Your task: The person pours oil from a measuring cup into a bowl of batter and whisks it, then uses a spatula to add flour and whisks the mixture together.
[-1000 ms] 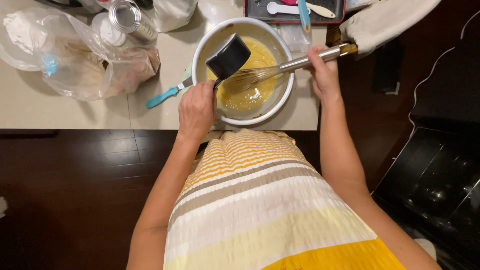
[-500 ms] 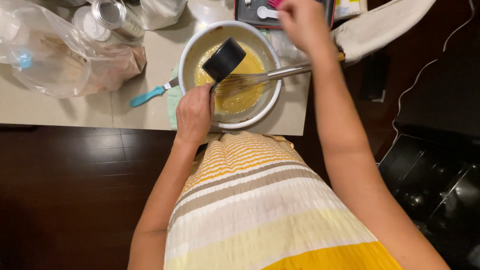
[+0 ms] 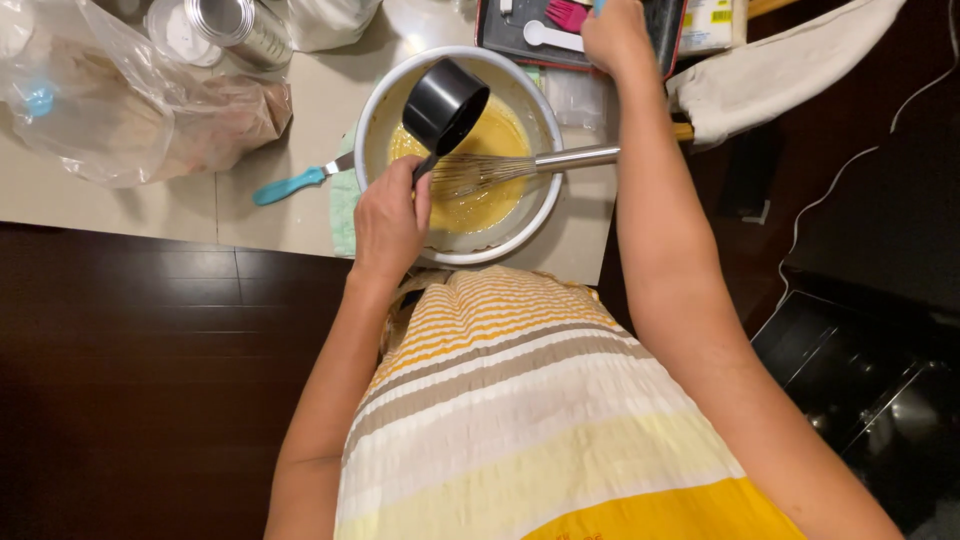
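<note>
Left hand (image 3: 390, 222) — fingers closed on black measuring cup (image 3: 445, 104) handle, cup over white bowl (image 3: 459, 155) of yellow batter on bench (image 3: 270, 190). Whisk (image 3: 520, 168) rests in bowl. Right hand (image 3: 618, 35) at dark tray (image 3: 668, 30) — fingers' spread unclear.

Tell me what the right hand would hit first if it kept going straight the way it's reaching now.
The right hand reaches away from the body over the dark tray. Going straight on, it would likely first meet the tools there, the pink brush or white spoon; height above them is unclear.
</note>
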